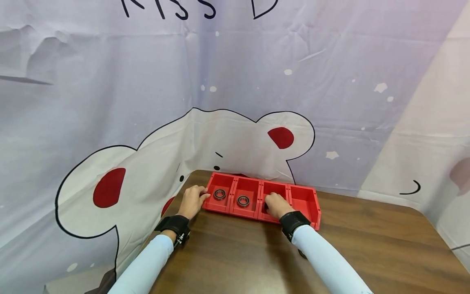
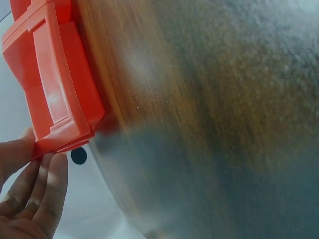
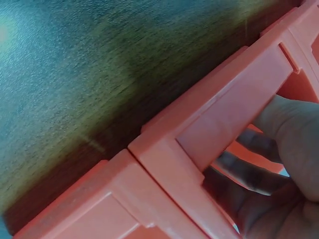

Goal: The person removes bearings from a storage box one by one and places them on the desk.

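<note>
A row of joined red bins stands near the back of the table. My left hand pinches the wall at the row's left end between thumb and fingers, as the left wrist view also shows. One ball bearing lies flat in the leftmost bin, and another bearing lies in the second. My right hand reaches down into the third bin with curled fingers. A dark bearing edge shows at its fingertips, mostly hidden by the hand; the right wrist view hides it behind the bin's front wall.
The fourth bin is at the right end. On the brown wooden table, a dark round piece is partly covered by the right forearm. A printed cloth hangs behind and left of the table.
</note>
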A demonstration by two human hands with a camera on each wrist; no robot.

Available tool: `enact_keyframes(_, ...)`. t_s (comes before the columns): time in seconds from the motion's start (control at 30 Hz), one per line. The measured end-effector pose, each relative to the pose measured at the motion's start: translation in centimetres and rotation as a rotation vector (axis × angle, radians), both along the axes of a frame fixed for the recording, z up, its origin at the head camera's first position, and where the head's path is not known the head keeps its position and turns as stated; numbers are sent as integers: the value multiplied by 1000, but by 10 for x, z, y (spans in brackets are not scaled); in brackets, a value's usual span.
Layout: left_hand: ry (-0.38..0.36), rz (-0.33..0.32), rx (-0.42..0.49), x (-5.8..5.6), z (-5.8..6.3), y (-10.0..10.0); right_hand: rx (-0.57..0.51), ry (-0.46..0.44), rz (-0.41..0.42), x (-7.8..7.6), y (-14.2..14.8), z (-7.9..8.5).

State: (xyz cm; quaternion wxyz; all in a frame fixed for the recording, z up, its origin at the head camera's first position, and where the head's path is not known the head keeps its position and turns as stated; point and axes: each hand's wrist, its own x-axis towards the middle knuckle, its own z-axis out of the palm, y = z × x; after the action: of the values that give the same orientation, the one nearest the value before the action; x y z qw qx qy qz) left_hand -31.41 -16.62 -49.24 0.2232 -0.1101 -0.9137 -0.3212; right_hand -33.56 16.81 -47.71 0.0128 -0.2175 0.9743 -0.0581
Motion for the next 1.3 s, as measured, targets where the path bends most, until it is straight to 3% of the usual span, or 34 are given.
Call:
enact_keyframes(0.63,3,-14,-6,-3,-6,-1,-40,28,31,12,6,26)
enact_keyframes(0.9,3,-16,-2,-2,-5,-2,-42,97,87,19,9,33)
enact_keyframes(1.3,18,-21,-6,-2,-5,-2,-65,92,97,29,12,42)
